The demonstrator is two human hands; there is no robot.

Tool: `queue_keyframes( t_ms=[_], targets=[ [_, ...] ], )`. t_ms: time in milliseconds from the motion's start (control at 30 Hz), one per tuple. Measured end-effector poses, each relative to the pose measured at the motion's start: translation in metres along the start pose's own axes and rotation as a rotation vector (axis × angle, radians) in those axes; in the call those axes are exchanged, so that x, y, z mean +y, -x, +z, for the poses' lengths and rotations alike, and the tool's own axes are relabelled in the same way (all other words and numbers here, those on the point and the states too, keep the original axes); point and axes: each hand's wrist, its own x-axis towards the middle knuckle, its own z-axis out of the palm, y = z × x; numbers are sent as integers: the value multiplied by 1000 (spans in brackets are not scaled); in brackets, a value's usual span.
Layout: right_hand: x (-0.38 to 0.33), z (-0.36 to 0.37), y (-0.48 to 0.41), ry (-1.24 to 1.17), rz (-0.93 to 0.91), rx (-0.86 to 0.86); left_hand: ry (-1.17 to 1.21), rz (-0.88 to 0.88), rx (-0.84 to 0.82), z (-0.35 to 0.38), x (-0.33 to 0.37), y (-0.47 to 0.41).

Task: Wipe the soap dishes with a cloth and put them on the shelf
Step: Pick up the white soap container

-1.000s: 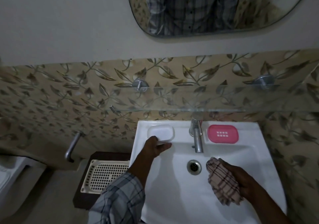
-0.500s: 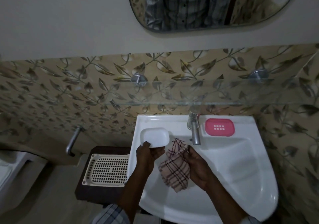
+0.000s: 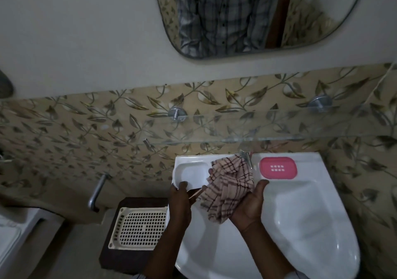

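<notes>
My left hand [image 3: 180, 201] grips a white soap dish [image 3: 190, 174] by its near edge, held over the left rear corner of the white sink [image 3: 300, 225]. A checked beige cloth [image 3: 227, 186] is bunched in my right hand [image 3: 250, 205] and pressed against the right end of that dish. A pink soap dish [image 3: 278, 168] lies on the sink's ledge right of the tap [image 3: 247, 154], which the cloth mostly hides. The glass shelf [image 3: 268, 138] runs along the tiled wall just above the sink, with nothing on it.
A cream perforated basket [image 3: 139, 227] rests on a dark stool [image 3: 126, 259] left of the sink. A metal grab bar [image 3: 96, 190] sticks out from the wall beside it. A mirror [image 3: 257, 14] hangs above. A white fixture [image 3: 12, 240] sits at the far left.
My left hand lifted the white soap dish off the sink ledge. My right hand brought the cloth from over the basin up to the left and onto the dish.
</notes>
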Motion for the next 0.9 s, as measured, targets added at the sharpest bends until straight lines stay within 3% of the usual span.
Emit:
queue_keyframes(
  t_ms=[133, 300, 367, 467, 567, 700, 800, 900],
  targets=[
    [-2, 6, -19, -19, 27, -10, -26, 3, 41, -9, 6, -5],
    [-7, 35, -38, -12, -5, -194, 26, -7, 0, -13, 13, -9],
    [-8, 44, -39, 21, 4, -157, 14, -8, -18, -12, 15, -10],
    [-17, 48, -39, 132, -56, 38, 30, 1, -19, -8, 18, -10],
    [-36, 45, -37, 204, -113, 113, -41, 118, 40, -3, 14, -8],
    [-42, 51, -37, 654, -137, 290, -184, 359, 56, 9, 11, -2],
    [-5, 75, -39, 1065, -484, 450, -251, 411, -12, 23, 1, 7],
    [23, 79, -38, 1897, -708, 414, -327, 440, -51, 34, -10, 12]
  ],
)
